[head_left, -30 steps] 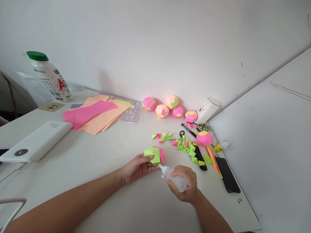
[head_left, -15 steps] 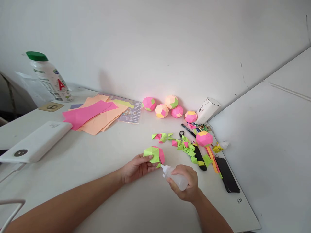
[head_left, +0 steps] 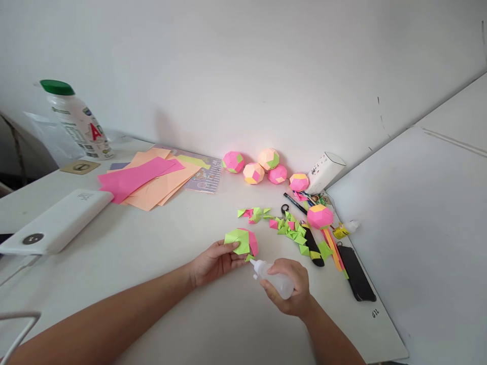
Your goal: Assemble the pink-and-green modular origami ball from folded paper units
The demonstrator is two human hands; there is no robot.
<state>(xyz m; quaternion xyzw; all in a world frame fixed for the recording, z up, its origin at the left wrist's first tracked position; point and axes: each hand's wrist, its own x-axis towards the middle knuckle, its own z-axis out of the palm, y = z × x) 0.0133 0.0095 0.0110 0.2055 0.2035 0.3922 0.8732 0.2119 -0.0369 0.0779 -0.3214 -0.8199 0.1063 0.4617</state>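
Observation:
My left hand (head_left: 217,261) is closed on a partly built paper ball (head_left: 237,240) with green and pink faces, the thumb pressing on its green side. A small green flap (head_left: 249,257) sticks out at its lower right, by my fingertips. My right hand (head_left: 291,289) wraps round a translucent glue bottle (head_left: 280,282), tilted with its white nozzle pointing up left at that flap. The tip is at or very near the flap; contact cannot be made out. Folded green and pink paper pieces (head_left: 291,230) lie just beyond.
Several finished paper balls (head_left: 253,173) stand along the wall. On the right lie a black-and-yellow cutter (head_left: 314,248), a phone (head_left: 355,274) and a yellow-labelled bottle (head_left: 342,230). Paper sheets (head_left: 148,182), a white power bank (head_left: 57,220) and a green-capped bottle (head_left: 78,121) are on the left.
The glue bottle's nozzle has shifted very slightly left along the green flap. My left hand and the paper ball have stayed in place.

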